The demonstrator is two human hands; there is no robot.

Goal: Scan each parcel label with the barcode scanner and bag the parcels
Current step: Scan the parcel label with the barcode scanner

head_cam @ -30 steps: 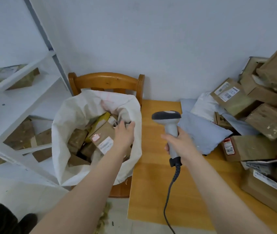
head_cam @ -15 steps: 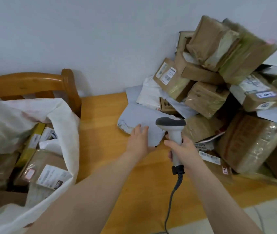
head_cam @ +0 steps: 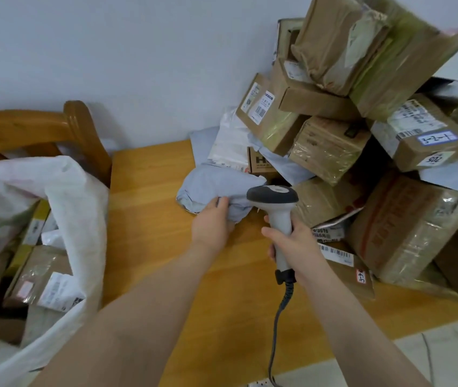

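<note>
A soft grey mailer parcel (head_cam: 213, 182) lies on the wooden table (head_cam: 149, 208) in front of a heap of parcels. My left hand (head_cam: 212, 223) grips the near edge of this mailer, fingers curled into its folds. My right hand (head_cam: 292, 241) holds the handle of the grey barcode scanner (head_cam: 276, 208), whose dark head sits just right of the mailer; its cable hangs down toward the table's front edge. At the left, a white woven sack (head_cam: 77, 208) stands open with several brown parcels (head_cam: 40, 277) inside.
A tall heap of brown taped boxes (head_cam: 362, 129) and white mailers fills the right side of the table against the wall. The sack sits on a wooden chair (head_cam: 54, 127). A power strip shows at the bottom edge, on the floor.
My left hand left the sack, crossed to the table and took hold of the grey mailer. The view swung right toward the parcel heap. The scanner stayed in my right hand.
</note>
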